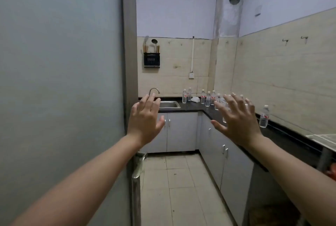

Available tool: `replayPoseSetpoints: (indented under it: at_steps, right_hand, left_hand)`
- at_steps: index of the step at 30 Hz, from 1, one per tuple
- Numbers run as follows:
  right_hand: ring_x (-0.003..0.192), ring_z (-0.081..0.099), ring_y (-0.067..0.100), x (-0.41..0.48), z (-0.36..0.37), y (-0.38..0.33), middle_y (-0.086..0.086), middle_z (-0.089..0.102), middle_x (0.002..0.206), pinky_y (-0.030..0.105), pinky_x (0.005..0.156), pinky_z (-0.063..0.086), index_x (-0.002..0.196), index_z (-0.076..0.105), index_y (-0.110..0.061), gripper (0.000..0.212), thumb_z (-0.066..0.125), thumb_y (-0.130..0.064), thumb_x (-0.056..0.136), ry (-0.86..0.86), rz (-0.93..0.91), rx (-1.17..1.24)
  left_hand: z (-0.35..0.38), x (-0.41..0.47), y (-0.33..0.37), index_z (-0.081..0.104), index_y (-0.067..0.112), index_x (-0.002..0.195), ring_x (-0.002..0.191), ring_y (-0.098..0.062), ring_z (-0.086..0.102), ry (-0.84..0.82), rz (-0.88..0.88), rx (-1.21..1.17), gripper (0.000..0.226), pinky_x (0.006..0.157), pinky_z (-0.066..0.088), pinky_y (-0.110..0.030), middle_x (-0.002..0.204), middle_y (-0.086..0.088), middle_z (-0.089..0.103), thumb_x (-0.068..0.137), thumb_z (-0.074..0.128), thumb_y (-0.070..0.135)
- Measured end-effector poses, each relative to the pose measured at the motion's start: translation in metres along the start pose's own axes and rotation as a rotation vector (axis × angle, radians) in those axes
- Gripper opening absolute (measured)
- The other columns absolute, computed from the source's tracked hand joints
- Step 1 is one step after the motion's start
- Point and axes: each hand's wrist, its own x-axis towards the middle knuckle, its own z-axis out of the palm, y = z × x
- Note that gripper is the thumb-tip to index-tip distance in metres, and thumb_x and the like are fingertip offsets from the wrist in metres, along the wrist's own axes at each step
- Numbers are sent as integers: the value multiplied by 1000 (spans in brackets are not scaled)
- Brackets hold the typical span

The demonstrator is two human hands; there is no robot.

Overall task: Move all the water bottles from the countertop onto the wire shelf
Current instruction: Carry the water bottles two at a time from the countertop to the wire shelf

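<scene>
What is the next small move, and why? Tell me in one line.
Probably step forward and reach the right hand toward the lone bottle nearest the wire shelf. It and the left hand are open and empty, and the bottles in view all stand on the black countertop, seemingly beyond arm's reach.

No words or numbers can be read anywhere. The water bottles [264, 116] on the black worktop [190, 107] each wear a label with a red mark on white, but the letters on them are too small and blurry to make out
</scene>
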Motion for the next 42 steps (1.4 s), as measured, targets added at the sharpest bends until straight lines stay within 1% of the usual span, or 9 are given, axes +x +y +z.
replayPoseSetpoints:
  at_steps: [4, 9, 12, 16, 21, 23, 27, 35, 42]
  right_hand:
    - [114, 37, 32, 4, 59, 36, 20, 59, 119, 55, 89, 44, 117, 47, -16, 58, 37, -55, 76, -20, 6, -47]
    - [113, 39, 31, 13, 148, 88, 20, 61, 115, 47, 91, 32, 113, 51, -16, 53, 39, -53, 76, -21, -18, -71]
    - [111, 40, 31, 16, 198, 108, 19, 62, 112, 47, 87, 45, 111, 53, -16, 52, 39, -51, 75, -57, -3, -38]
    - [104, 57, 34, 20, 259, 119, 20, 64, 108, 45, 74, 54, 110, 54, -13, 52, 69, -39, 68, -135, -5, 58]
    - [99, 64, 36, 28, 341, 129, 22, 64, 107, 45, 75, 56, 112, 54, -11, 63, 81, -26, 58, -244, 8, 146]
    - [98, 65, 36, 34, 373, 134, 22, 65, 106, 45, 75, 55, 110, 60, -9, 62, 82, -27, 54, -276, 0, 119]
    - [96, 66, 35, 55, 443, 148, 20, 68, 103, 47, 74, 54, 106, 66, -8, 62, 85, -30, 51, -295, -9, 37]
    - [98, 66, 33, 118, 591, 165, 17, 69, 103, 48, 75, 54, 104, 68, -10, 61, 86, -30, 49, -317, 73, 37]
    - [96, 67, 33, 136, 713, 171, 18, 69, 101, 46, 74, 54, 99, 69, -10, 59, 85, -27, 46, -341, 29, 41]
  left_hand:
    - [54, 33, 16, 56, 3, 118, 117, -36, 55, -58, -55, -56, 54, 90, 46, -52, 126, -20, 58, 76, 43, 33]
    - [141, 92, 40, 26, 8, 142, 143, -26, 14, -141, -96, -101, 60, 113, 15, -43, 153, -12, 21, 89, 46, 29]
    - [192, 120, 48, 17, 12, 145, 144, -21, 4, -205, -114, -86, 62, 115, 9, -40, 156, -8, 11, 91, 41, 33]
    - [255, 138, 40, 29, 6, 140, 142, -30, 19, -275, -140, -32, 61, 112, 20, -47, 151, -16, 25, 87, 47, 29]
    - [336, 149, 17, 62, 1, 109, 108, -39, 61, -395, -189, 16, 64, 80, 51, -52, 117, -23, 63, 53, 83, 23]
    - [369, 156, 6, 59, 2, 116, 117, -37, 55, -403, -211, 11, 63, 88, 48, -50, 126, -22, 57, 60, 79, 24]
    - [433, 187, -17, 24, 10, 143, 143, -27, 12, -381, -287, -66, 60, 113, 17, -43, 154, -12, 17, 90, 46, 29]
    - [555, 274, -78, 35, 6, 138, 141, -31, 21, -341, -327, -190, 58, 111, 22, -46, 150, -16, 28, 86, 53, 23]
    - [663, 313, -106, 33, 7, 139, 142, -28, 20, -452, -322, -232, 56, 112, 22, -44, 152, -13, 26, 89, 49, 26]
